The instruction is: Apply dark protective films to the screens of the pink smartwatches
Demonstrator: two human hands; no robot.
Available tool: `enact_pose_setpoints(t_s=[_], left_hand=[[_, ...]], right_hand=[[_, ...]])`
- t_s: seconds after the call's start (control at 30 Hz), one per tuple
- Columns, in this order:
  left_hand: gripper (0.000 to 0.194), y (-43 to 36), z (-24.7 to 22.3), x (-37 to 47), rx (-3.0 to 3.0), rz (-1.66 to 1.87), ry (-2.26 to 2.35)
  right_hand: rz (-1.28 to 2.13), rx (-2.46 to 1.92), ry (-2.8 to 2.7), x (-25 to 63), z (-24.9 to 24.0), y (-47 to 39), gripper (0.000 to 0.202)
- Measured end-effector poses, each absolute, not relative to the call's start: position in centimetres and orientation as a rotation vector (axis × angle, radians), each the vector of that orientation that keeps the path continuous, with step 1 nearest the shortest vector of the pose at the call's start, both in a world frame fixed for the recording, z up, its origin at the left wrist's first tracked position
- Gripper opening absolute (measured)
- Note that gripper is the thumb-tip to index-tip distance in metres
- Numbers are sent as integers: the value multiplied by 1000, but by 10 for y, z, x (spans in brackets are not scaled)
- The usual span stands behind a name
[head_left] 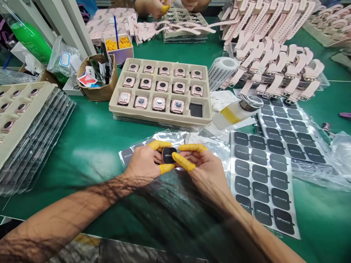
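Between my two hands, above the green table, is a smartwatch case [168, 155] with a black face marked with white lettering. My left hand [146, 160] grips its left side between thumb and forefinger. The thumb and forefinger of my right hand [201, 162] close on its right side, the thumb lying over the face. Yellow finger cots cover these fingertips. Beyond my hands stands a beige tray [161, 115] of pink watch cases, lying back side up, with one bare compartment at the near right. A sheet of black square stickers [267, 175] lies right of my right hand.
Stacked trays [35, 135] stand at the left. A cardboard box [95, 87] of small items, a bin of yellow finger cots [119, 44] and a bottle with a metal top [236, 111] surround the tray. Pink watch straps [274, 69] fill the far right; another person's hands [156, 7] are at the back.
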State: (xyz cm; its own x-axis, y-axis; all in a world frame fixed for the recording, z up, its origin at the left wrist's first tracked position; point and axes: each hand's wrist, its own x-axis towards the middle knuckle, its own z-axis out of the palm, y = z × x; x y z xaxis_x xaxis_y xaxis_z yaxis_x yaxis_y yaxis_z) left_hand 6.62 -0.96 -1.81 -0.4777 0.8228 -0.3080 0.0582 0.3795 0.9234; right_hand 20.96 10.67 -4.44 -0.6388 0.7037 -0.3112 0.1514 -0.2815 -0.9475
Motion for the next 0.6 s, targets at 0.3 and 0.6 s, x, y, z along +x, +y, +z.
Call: enact_pose_setpoints(t_s=[0.3,0.6], left_hand=[[58,-9,-21,66,824,1174,1834],[57,-9,-18,64,874,1100,1854]], right_hand=[[1986,-1087,-1631,210,-36,109,48],[1996,-1110,-1629,209,-41,109,50]])
